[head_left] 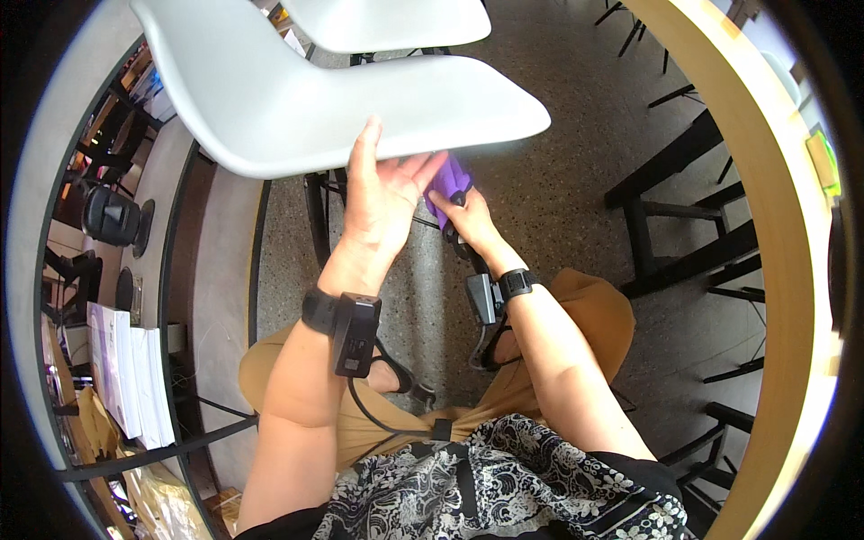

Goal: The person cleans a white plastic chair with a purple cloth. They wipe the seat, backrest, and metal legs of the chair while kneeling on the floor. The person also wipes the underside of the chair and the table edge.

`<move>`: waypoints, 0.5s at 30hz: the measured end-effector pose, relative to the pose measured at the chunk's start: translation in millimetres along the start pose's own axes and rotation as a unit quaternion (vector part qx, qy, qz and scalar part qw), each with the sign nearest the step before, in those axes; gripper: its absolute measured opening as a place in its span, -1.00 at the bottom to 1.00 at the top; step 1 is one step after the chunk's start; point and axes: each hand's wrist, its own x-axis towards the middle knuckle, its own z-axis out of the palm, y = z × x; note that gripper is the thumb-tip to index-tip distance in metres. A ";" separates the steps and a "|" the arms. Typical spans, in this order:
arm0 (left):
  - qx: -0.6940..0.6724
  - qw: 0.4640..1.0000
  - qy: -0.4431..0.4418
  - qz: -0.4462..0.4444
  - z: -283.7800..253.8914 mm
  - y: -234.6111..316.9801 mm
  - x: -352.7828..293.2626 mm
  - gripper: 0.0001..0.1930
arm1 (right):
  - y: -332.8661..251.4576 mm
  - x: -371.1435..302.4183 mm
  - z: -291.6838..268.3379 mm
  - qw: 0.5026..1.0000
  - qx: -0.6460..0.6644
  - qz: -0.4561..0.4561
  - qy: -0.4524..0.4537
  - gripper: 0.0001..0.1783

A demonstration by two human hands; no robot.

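Observation:
A pale grey moulded chair stands in front of me, its seat edge nearest my hands. My left hand is palm up at that edge, its thumb over the rim and its fingers reaching under the seat. Just right of those fingers, my right hand is closed on a purple cloth. The cloth lies against a dark part below the seat, which looks like a chair leg. Exactly how the cloth wraps around it is hidden.
Behind stands a second pale chair. A curved wooden table edge runs down the right, with black stool frames beneath. On the left, a shelf holds white books and a black device. Speckled floor lies below.

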 end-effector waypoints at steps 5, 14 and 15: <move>-0.083 0.996 0.020 -0.034 -0.6 18.9 -4.0 -0.55 | -23.6 -9.2 -34.1 0.837 0.497 0.186 0.131 -0.16; -0.051 0.994 0.064 -0.076 -10.4 17.5 -67.4 -0.62 | -83.9 4.0 -101.4 0.811 0.563 0.143 0.066 -0.26; -0.043 0.993 0.074 -0.077 -13.1 18.3 -70.5 -0.65 | -82.8 0.6 -102.6 0.832 0.533 0.139 0.068 -0.26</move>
